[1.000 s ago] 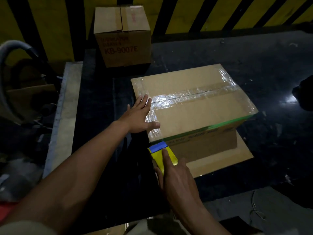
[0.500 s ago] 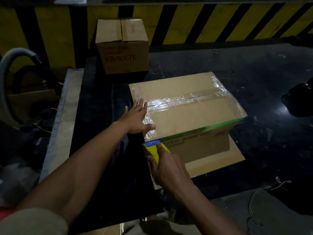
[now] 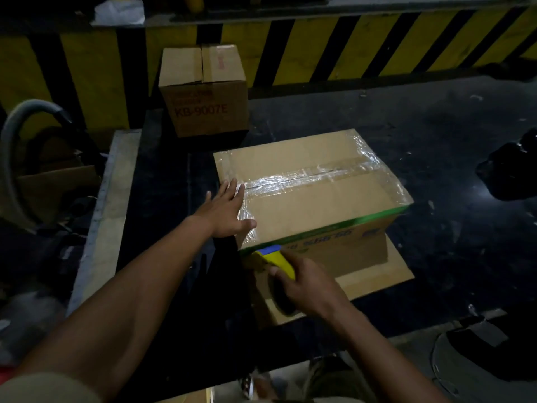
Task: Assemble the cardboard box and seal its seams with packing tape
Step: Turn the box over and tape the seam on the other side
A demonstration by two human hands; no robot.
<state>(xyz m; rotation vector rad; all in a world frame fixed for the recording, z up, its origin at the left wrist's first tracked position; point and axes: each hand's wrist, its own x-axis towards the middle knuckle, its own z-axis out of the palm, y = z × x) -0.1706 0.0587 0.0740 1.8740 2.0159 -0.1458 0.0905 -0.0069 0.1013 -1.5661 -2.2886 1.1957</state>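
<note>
A closed cardboard box [image 3: 313, 205] with a green lower edge lies on a dark floor. Clear packing tape [image 3: 305, 177] runs along its centre seam and over its left and right edges. My left hand [image 3: 223, 210] lies flat, fingers spread, on the box's left edge over the tape. My right hand [image 3: 305, 283] grips a yellow and blue tape dispenser [image 3: 276, 257] whose blue tip touches the box's near left corner. The tape roll [image 3: 280, 295] shows under my fingers.
A flat cardboard sheet [image 3: 377, 280] lies under the box. A second box marked KB-9007E [image 3: 206, 94] stands behind, against a yellow and black striped wall [image 3: 348, 42]. A grey hose [image 3: 17, 146] and clutter lie left, beyond a concrete curb [image 3: 101, 216].
My right hand has tilted the dispenser and drawn it slightly up against the box's near left corner, exposing the tape roll. My left hand stays pressed on the left edge.
</note>
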